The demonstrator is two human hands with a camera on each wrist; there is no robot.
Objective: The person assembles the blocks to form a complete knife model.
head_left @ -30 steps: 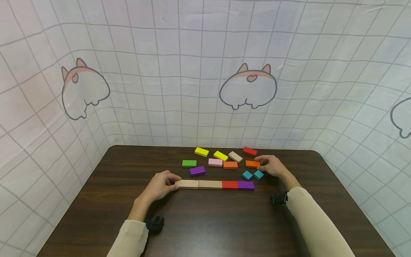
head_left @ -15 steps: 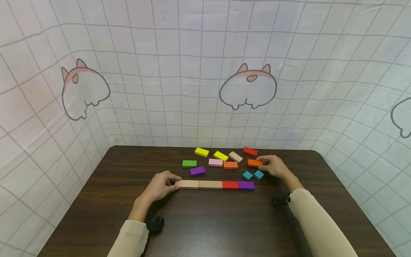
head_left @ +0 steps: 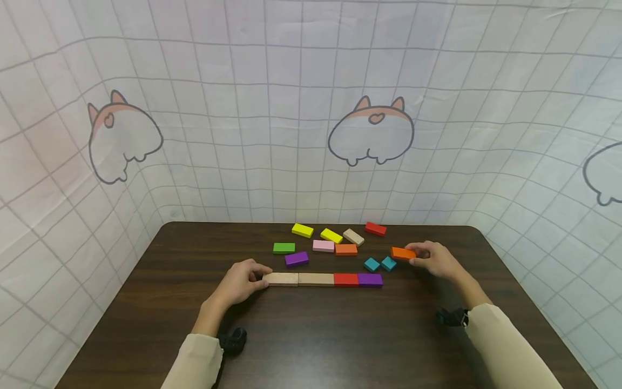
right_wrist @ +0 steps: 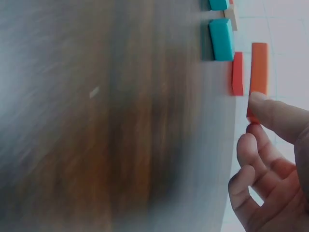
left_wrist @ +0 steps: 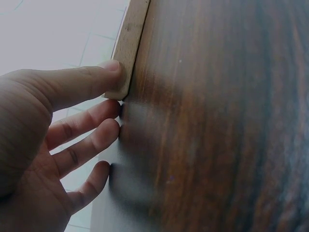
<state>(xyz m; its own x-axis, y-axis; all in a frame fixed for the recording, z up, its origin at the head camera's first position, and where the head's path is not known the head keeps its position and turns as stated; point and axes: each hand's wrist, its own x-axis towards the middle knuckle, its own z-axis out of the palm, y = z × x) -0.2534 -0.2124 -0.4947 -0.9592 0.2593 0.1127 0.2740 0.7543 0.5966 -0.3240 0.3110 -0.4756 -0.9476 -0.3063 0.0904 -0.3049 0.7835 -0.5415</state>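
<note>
A straight row lies on the table: two plain wooden blocks (head_left: pixel 316 279), then a red block (head_left: pixel 346 280) and a purple block (head_left: pixel 370 280) at its right end. My left hand (head_left: pixel 239 282) pinches the leftmost wooden block (left_wrist: pixel 126 53) by its outer end, thumb on the near side. An orange block (head_left: pixel 403 253) is pinched at its right end by my right hand (head_left: pixel 436 260), right of two teal blocks (head_left: pixel 388 263). In the right wrist view this orange block (right_wrist: pixel 259 72) appears raised off the table, thumb on its near face.
Behind the row lie loose blocks: green (head_left: pixel 284 248), purple (head_left: pixel 296 259), pink (head_left: pixel 323 246), orange (head_left: pixel 346 249), two yellow (head_left: pixel 331 235), plain wood (head_left: pixel 353 236) and red (head_left: pixel 376 229). A grid-patterned cloth (head_left: pixel 272 162) hangs behind the dark table (head_left: pixel 311 335).
My right hand has drawn the orange block to the right, away from its place beside the other orange block, and lifted it. The left hand stays at the row's left end.
</note>
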